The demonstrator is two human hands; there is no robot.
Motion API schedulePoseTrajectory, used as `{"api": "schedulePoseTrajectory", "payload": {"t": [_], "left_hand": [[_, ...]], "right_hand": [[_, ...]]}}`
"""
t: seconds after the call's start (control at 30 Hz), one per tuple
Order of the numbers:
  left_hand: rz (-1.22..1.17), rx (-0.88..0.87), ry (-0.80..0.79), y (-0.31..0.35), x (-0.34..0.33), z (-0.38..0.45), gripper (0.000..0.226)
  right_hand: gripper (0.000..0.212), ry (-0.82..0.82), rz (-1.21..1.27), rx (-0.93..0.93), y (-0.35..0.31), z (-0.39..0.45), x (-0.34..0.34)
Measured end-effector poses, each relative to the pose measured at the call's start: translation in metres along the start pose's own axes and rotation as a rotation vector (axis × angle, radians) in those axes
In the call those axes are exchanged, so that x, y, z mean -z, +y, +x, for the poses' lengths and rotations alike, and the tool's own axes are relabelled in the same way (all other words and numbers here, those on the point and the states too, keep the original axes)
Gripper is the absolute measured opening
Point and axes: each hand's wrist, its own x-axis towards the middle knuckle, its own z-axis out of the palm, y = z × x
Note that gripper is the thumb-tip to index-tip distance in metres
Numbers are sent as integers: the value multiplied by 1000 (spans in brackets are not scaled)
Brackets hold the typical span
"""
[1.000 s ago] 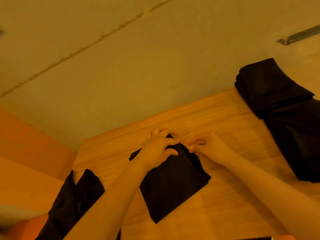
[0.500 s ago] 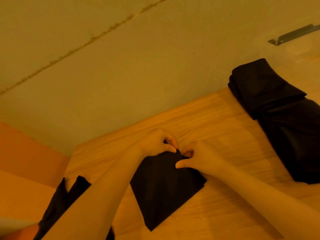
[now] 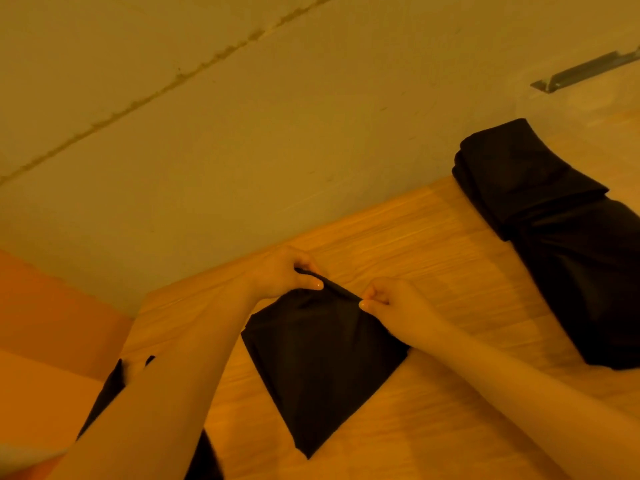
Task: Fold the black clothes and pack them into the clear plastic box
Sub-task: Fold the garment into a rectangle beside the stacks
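Wooden table (image 3: 450, 271): three black garments, one between two hands.

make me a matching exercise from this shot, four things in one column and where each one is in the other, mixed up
1. left hand
2. right hand
3. stacked black clothes
4. metal bracket

a. on the wall, upper right
b. pinches the near right end of the black garment's far edge
c. on the table's far right side
d. pinches the far left end of that edge

Pairs: 1-d, 2-b, 3-c, 4-a
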Motion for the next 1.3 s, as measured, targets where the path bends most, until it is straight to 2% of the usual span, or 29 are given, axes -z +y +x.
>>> {"api": "schedulePoseTrajectory", "payload": {"t": [0.13, 0.27, 0.4, 0.5, 0.63, 0.67, 0.73, 0.83, 0.87, 1.0, 1.13, 1.23, 1.3], "left_hand": [[-241, 64, 210, -6, -6, 2, 14], [-257, 103, 333, -10, -26, 9, 3], [-275, 134, 494, -23, -50, 20, 8], [-186, 140, 606, -25, -65, 27, 17], [-133, 212, 977, -13, -68, 13, 25], [-118, 175, 1003, -10, -74, 4, 25], [-39, 91, 883, 0, -97, -21, 36], [167, 101, 571, 9, -132, -48, 88], [209, 123, 513, 8, -139, -50, 97], [290, 180, 431, 4, -142, -45, 86], [246, 210, 381, 5, -134, -54, 79], [209, 278, 427, 5, -141, -90, 75], [178, 283, 382, 1, -153, -122, 75]], "right_hand": [[17, -73, 53, -51, -3, -1, 4], [36, -159, -28, -48, -6, -5, 7], [31, -131, -199, 23, -5, -8, 4], [22, -112, -355, 68, -1, -8, -2], [22, -48, -378, 49, -1, -10, 6], [23, 7, -365, 88, -3, -12, 9], [34, 95, -404, 217, -6, -14, 6], [46, 94, -419, 324, -6, -12, -4], [49, 63, -424, 330, -5, -12, -7], [54, -154, -619, 412, 2, -5, -13], [53, -196, -831, 394, 0, -1, -16], [56, -231, -828, 370, -7, -10, -11], [61, -279, -776, 402, -5, -24, -3]]}}
